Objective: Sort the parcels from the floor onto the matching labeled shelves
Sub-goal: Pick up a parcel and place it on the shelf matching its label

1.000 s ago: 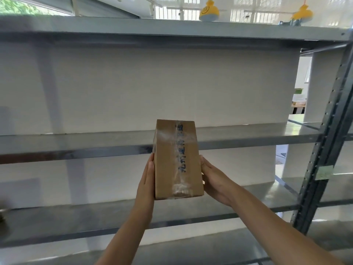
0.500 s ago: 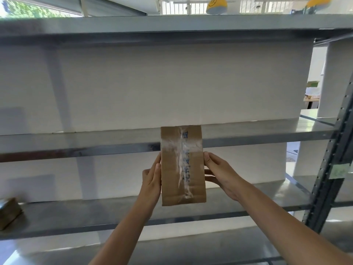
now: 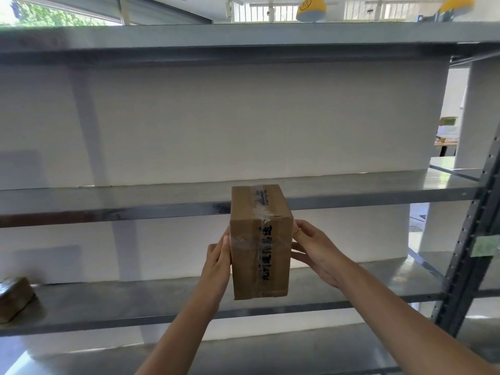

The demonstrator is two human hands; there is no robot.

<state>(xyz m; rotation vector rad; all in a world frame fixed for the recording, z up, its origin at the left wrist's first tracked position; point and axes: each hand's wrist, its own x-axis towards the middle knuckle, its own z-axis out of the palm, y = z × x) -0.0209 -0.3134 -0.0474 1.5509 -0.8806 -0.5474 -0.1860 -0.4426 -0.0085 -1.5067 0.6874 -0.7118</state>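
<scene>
I hold a brown cardboard parcel [image 3: 261, 247], taped down the middle with dark printed characters, in front of the metal rack. Its far end tips over the front edge of the middle shelf [image 3: 108, 209]. My left hand [image 3: 217, 259] presses flat against its left side, fingers straight. My right hand [image 3: 315, 251] grips its right side, thumb on the near face and fingers behind. The lower shelf [image 3: 135, 299] runs behind the parcel's bottom edge.
A second brown parcel [image 3: 15, 297] lies at the far left of the lower shelf. A dark perforated upright [image 3: 470, 239] with a green label [image 3: 487, 246] stands at the right. The top shelf [image 3: 243, 39] spans overhead. A white wall backs the rack.
The parcel has tilted so its top face now shows, and its far end has reached the middle shelf's edge. The view has shifted a little to the right, and both hands stay on its sides.
</scene>
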